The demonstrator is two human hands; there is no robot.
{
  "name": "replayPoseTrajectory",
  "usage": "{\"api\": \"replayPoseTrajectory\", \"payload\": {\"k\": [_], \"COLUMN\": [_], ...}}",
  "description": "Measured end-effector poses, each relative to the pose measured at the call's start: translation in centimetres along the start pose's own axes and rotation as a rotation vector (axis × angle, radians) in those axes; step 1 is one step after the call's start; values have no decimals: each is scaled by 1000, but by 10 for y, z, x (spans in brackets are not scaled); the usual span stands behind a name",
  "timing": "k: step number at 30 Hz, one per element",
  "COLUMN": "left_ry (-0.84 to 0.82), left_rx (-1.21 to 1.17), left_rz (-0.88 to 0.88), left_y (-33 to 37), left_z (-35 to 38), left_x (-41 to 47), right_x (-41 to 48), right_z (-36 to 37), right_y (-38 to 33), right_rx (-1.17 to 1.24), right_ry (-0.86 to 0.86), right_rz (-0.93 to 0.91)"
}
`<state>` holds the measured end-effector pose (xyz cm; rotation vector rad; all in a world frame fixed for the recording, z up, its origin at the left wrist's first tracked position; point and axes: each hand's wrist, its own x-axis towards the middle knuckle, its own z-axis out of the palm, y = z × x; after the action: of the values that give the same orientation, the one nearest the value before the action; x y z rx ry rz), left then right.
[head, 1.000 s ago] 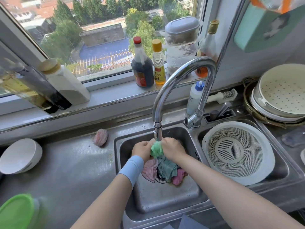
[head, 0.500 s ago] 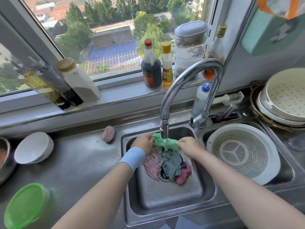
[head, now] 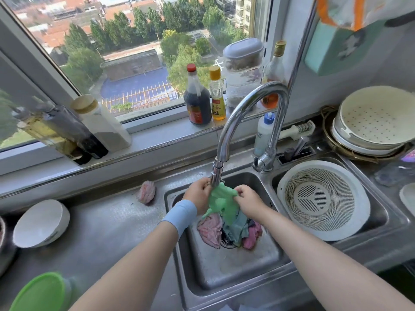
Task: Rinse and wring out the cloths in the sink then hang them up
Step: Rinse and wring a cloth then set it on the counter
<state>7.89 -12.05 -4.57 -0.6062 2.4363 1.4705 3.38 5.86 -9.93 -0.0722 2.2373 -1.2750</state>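
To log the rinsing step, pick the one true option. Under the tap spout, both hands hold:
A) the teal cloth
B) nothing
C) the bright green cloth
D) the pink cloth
C: the left hand and the right hand both grip the bright green cloth just below the spout, while the pink cloth and the teal cloth lie over the drain in the sink.

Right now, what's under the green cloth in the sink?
Below the green cloth: a pink cloth, teal cloth and magenta cloth heaped over the drain, mostly hiding it. Anything beneath the heap is covered.
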Motion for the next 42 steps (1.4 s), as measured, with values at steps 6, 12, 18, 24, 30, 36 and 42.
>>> {"api": "replayPoseTrajectory", "payload": {"k": [6, 12, 18, 24, 30, 36, 42], "left_ry": [-19, -95, 59, -19, -21, -214, 74], "left_rx": [-74, -164, 149, 252, -276, -475, -21], "left_rz": [-14, -55, -80, -148, -119, -117, -26], "left_y": [-10, -8, -35, -39, -24, -4, -8], "left_z": [-22, -25, -42, -42, -29, -10, -30], "left_x": [-3, -1, -3, 1, -7, -7, 13], "right_x": [-4, 3, 11, 10, -3, -7, 14], "right_z": [5, 18, 9, -9, -11, 16, -8], "right_y": [-7, -6, -7, -6, 14, 9, 20], "right_rx": [47, -215, 89, 60, 45, 145, 382], "right_ry": [-153, -80, -48, -159, -164, -301, -186], "right_rz": [-38, -90, 18, 45, 69, -93, 129]}}
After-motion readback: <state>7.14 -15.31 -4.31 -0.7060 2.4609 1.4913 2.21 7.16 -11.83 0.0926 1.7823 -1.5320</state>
